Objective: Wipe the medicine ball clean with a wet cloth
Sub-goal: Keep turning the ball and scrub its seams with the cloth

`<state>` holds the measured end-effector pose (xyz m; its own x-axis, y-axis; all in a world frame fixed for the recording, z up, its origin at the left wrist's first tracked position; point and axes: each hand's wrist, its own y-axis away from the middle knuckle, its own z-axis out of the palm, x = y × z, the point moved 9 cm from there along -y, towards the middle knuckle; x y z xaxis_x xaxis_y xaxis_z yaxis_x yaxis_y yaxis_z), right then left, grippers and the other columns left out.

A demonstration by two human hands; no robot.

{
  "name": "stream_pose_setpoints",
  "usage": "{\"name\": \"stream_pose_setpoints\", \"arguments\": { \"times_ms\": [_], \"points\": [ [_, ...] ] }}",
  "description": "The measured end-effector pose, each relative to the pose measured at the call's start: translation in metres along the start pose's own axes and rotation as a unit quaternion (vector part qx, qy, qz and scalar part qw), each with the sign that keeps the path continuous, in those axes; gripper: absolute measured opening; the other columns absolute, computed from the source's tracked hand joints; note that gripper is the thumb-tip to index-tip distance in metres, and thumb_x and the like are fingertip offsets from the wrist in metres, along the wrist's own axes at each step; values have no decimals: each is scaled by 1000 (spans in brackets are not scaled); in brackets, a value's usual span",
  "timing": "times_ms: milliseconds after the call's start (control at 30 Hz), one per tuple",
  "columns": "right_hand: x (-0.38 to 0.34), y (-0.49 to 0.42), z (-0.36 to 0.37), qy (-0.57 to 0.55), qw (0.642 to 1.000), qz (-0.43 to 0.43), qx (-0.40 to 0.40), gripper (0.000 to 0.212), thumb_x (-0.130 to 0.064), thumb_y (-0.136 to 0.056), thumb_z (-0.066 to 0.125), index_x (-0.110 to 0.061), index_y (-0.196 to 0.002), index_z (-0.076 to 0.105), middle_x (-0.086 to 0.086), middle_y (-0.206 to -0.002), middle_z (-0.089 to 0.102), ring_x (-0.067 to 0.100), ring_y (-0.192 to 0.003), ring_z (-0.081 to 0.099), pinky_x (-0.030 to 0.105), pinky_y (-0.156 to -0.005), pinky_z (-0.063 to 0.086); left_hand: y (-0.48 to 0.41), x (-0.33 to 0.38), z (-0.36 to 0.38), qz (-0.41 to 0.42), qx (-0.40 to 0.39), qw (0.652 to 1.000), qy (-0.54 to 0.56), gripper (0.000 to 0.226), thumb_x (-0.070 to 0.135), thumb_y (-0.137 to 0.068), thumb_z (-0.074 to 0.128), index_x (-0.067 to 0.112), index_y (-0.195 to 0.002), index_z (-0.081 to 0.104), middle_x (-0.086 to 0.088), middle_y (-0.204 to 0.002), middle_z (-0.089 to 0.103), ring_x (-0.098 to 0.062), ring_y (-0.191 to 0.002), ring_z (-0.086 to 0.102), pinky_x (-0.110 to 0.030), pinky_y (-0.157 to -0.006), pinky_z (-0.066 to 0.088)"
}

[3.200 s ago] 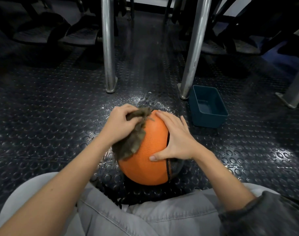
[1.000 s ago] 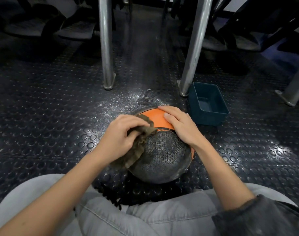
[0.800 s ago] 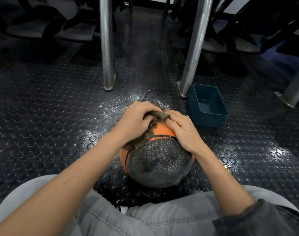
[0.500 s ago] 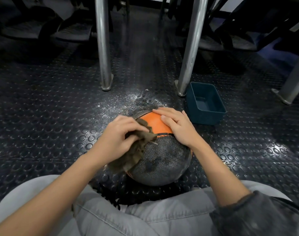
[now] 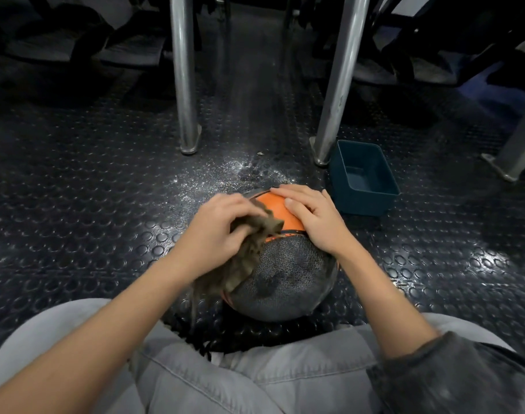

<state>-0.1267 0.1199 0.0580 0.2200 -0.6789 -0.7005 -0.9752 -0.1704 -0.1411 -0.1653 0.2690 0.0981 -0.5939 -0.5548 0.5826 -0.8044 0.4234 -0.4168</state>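
The medicine ball (image 5: 288, 276) lies on the studded floor between my knees. Its near face is a dusty grey textured panel and its far top is orange. My left hand (image 5: 219, 231) grips a crumpled grey-brown cloth (image 5: 243, 261) and presses it on the ball's upper left side; the cloth's tail hangs down the left edge. My right hand (image 5: 312, 213) lies flat on the orange top right, fingers straight, steadying the ball.
A dark teal plastic tub (image 5: 364, 177) stands on the floor just right of the ball. Two metal legs (image 5: 183, 85) (image 5: 335, 85) rise behind it, a third (image 5: 521, 144) at far right. White dust (image 5: 213, 177) speckles the floor beyond the ball.
The ball was turned from its orange side to the grey panel. My left hand rubs the cloth back and forth across the top; my right hand stays on the orange part.
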Motion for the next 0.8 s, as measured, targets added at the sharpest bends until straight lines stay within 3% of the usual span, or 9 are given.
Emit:
{"name": "stream_pose_setpoints", "arguments": {
  "times_ms": [133,267,367,500,567,667,800],
  "points": [
    [5,3,-4,-11,1000,12,22,40,-50,-87,32,-44,-115,59,-22,-129,52,6,-125,42,50,-114,9,-47,-12,9,-100,31,994,25,20,5,-81,66,11,-99,73,-4,-97,69,-20,-95,61,-16,-84,36],
    [11,4,-5,-21,1000,12,18,35,-59,-82,27,-60,-107,51,-21,-132,52,3,-128,40,52,-114,7,-10,4,11,-50,12,998,22,17,12,-77,68,18,-92,74,5,-95,67,-13,-91,58,-20,-86,38],
    [6,-2,-4,-17,1000,5,16,37,-61,-82,28,-59,-109,52,-19,-132,53,3,-128,40,55,-113,10,23,10,3,-37,13,999,30,20,15,-72,65,18,-89,74,14,-93,64,-3,-90,53,-14,-87,35],
    [5,-5,-2,-9,1000,-15,27,33,-58,-83,29,-60,-107,52,-18,-129,56,7,-126,44,55,-111,19,-16,-4,3,-58,17,998,15,22,12,-73,63,10,-92,74,0,-93,70,-10,-89,58,-11,-82,34],
    [8,-2,-5,-13,999,-16,41,39,-57,-83,30,-52,-111,57,-19,-127,57,9,-124,46,54,-110,20,-42,-18,6,-104,26,994,7,21,9,-79,65,10,-98,73,-5,-99,70,-18,-96,61,-11,-81,33],
    [10,3,-6,-5,999,4,39,49,-59,-83,28,-44,-116,61,-24,-127,53,4,-125,42,50,-114,8,-42,-20,10,-118,32,992,7,22,5,-80,67,12,-99,73,-2,-100,70,-17,-97,61,-13,-82,34],
    [7,0,-5,-1,1000,12,26,36,-49,-88,30,-53,-113,55,-23,-130,51,2,-128,37,44,-114,-1,10,8,3,-42,38,998,27,20,14,-70,66,19,-88,75,11,-88,66,-5,-87,52,-11,-84,34]
  ]
}}
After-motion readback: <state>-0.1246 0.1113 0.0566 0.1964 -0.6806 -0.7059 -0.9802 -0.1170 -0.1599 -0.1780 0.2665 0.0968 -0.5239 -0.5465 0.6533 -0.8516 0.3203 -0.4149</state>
